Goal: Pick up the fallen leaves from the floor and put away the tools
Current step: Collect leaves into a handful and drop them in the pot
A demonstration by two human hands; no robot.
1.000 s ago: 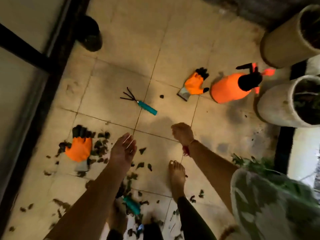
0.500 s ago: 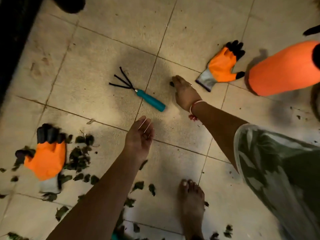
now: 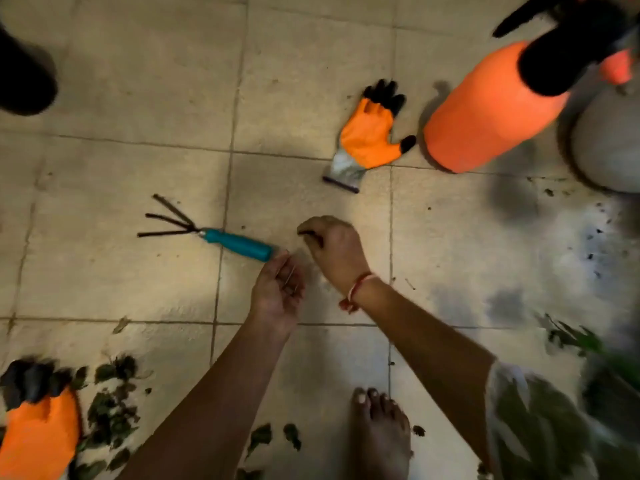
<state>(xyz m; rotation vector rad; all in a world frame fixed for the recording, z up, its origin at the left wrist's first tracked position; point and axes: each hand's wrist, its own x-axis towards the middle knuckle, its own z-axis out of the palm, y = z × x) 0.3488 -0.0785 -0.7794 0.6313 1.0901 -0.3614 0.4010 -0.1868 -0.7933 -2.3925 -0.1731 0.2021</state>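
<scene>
My right hand (image 3: 334, 249) hovers low over the tiled floor, its fingertips pinched on a small dark leaf piece (image 3: 304, 233). Just left of and below it, my left hand (image 3: 280, 293) is held palm up and cupped, fingers apart, close to the butt of a hand rake's teal handle (image 3: 239, 244). The rake's three black prongs point left. Several dark fallen leaves (image 3: 110, 403) lie scattered at the lower left and by my bare foot (image 3: 377, 434). One orange glove (image 3: 369, 133) lies flat beyond my right hand; a second orange glove (image 3: 38, 434) lies among the leaves at the lower left.
An orange spray bottle (image 3: 485, 109) with a black pump head stands at the upper right, next to a pale round pot (image 3: 609, 143). A dark round object (image 3: 20, 74) sits at the upper left edge. Green plant foliage (image 3: 571, 337) shows at the right, with soil specks on the tiles.
I have bent closer to the floor. My right hand reached the lone dark piece near the rake and pinched it up. My left hand moved forward and turned palm up beside it.
</scene>
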